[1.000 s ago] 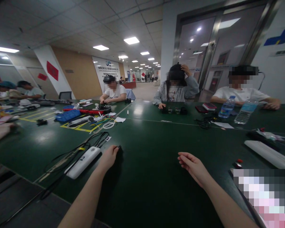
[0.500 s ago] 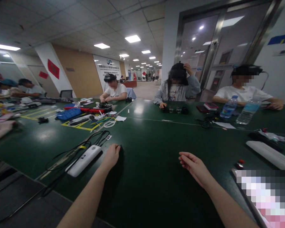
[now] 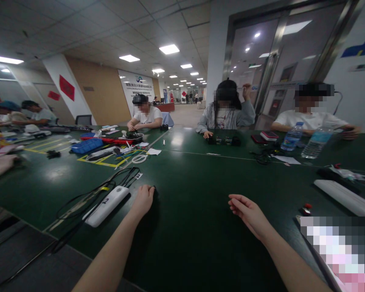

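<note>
Both my forearms rest on a dark green table (image 3: 188,239). My left hand (image 3: 143,199) lies palm down with its fingers curled over a small dark object that I cannot make out. Just to its left sits a white power strip (image 3: 107,205) marked "2", with black cables (image 3: 88,194) running from it. My right hand (image 3: 246,211) rests on its side with the fingers loosely bent and apart, holding nothing. A small red and black part (image 3: 305,209) lies to its right.
Three people sit across the table, with water bottles (image 3: 316,142), phones and small black parts in front of them. A blue tray (image 3: 86,146) and tools lie on the left table. A long white strip (image 3: 343,197) lies at right. Another person's hand (image 3: 1,165) shows at far left.
My hands have barely moved. The person opposite has lowered a hand from the top of the head to beside it.
</note>
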Demonstrator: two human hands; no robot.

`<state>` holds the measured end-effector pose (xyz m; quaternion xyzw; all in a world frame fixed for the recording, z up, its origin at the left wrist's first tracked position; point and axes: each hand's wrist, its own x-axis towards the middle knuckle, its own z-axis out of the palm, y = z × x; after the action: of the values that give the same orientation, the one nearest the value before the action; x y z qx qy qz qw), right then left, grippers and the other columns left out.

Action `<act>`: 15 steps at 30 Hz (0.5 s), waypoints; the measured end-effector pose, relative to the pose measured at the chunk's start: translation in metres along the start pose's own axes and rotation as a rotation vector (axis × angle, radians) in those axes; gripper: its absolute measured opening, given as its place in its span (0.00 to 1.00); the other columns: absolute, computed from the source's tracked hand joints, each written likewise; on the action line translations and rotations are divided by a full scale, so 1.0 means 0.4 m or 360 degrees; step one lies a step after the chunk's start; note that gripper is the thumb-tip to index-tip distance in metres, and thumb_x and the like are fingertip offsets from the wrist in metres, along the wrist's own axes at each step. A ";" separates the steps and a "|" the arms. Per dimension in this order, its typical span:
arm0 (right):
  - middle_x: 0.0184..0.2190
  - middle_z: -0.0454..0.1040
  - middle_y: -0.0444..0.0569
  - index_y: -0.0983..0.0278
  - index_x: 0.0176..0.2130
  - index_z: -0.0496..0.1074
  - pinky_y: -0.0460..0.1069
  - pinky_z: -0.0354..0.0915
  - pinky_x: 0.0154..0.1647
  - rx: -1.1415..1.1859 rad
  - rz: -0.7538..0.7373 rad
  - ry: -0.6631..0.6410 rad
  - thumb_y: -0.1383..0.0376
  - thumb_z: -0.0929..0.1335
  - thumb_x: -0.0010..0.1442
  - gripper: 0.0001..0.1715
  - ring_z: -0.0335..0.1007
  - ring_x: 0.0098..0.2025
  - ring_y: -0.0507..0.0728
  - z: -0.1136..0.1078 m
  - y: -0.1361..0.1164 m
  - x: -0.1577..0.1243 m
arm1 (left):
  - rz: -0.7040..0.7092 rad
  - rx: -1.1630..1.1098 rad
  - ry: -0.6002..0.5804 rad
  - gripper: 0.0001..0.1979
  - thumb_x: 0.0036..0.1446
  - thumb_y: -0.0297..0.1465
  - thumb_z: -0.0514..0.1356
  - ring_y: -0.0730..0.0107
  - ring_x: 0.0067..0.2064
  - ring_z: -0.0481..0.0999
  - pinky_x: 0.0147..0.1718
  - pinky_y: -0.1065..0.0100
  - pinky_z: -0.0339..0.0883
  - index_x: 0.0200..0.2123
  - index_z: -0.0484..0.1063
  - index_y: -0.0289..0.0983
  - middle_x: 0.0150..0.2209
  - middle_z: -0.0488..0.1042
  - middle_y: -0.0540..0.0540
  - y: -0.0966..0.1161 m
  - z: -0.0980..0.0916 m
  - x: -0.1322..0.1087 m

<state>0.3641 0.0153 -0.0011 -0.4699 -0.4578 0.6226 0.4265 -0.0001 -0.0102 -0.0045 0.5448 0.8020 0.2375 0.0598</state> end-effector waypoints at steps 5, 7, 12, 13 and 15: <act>0.32 0.71 0.47 0.60 0.38 0.72 0.51 0.64 0.37 0.0005 -0.0007 -0.0020 0.58 0.68 0.47 0.16 0.66 0.34 0.56 -0.003 0.004 0.003 | -0.0064 0.0036 0.0020 0.19 0.56 0.37 0.41 0.61 0.44 0.67 0.43 0.64 0.58 0.35 0.66 0.33 0.38 0.68 0.39 -0.001 -0.001 0.003; 0.32 0.71 0.47 0.60 0.37 0.72 0.52 0.64 0.37 0.0012 -0.0004 -0.0018 0.58 0.68 0.47 0.16 0.66 0.35 0.56 -0.005 0.006 0.004 | -0.0053 0.0066 0.0002 0.18 0.56 0.37 0.41 0.61 0.44 0.67 0.43 0.64 0.58 0.34 0.66 0.33 0.38 0.68 0.39 0.003 -0.003 0.002; 0.32 0.71 0.47 0.60 0.38 0.72 0.52 0.64 0.38 0.0025 0.0008 -0.0022 0.59 0.68 0.48 0.15 0.66 0.35 0.56 -0.008 0.009 0.006 | -0.0050 0.0110 -0.0059 0.17 0.55 0.36 0.42 0.61 0.43 0.67 0.42 0.65 0.58 0.33 0.65 0.32 0.38 0.67 0.38 0.017 -0.013 -0.004; 0.32 0.71 0.47 0.60 0.38 0.71 0.52 0.64 0.38 0.0024 0.0010 -0.0026 0.59 0.68 0.48 0.15 0.66 0.35 0.56 -0.009 0.010 0.007 | -0.0051 0.0122 -0.0062 0.17 0.55 0.36 0.42 0.61 0.43 0.67 0.42 0.65 0.58 0.33 0.65 0.32 0.38 0.67 0.38 0.020 -0.015 -0.006; 0.32 0.71 0.48 0.61 0.38 0.71 0.52 0.64 0.38 0.0019 0.0002 -0.0030 0.59 0.67 0.48 0.15 0.66 0.35 0.56 -0.010 0.013 0.008 | -0.0055 0.0146 -0.0061 0.17 0.55 0.37 0.42 0.60 0.43 0.67 0.42 0.65 0.59 0.33 0.65 0.32 0.38 0.67 0.37 0.024 -0.018 -0.009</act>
<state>0.3667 0.0181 -0.0074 -0.4617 -0.4578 0.6300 0.4246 0.0069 -0.0129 0.0057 0.5376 0.8200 0.1888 0.0542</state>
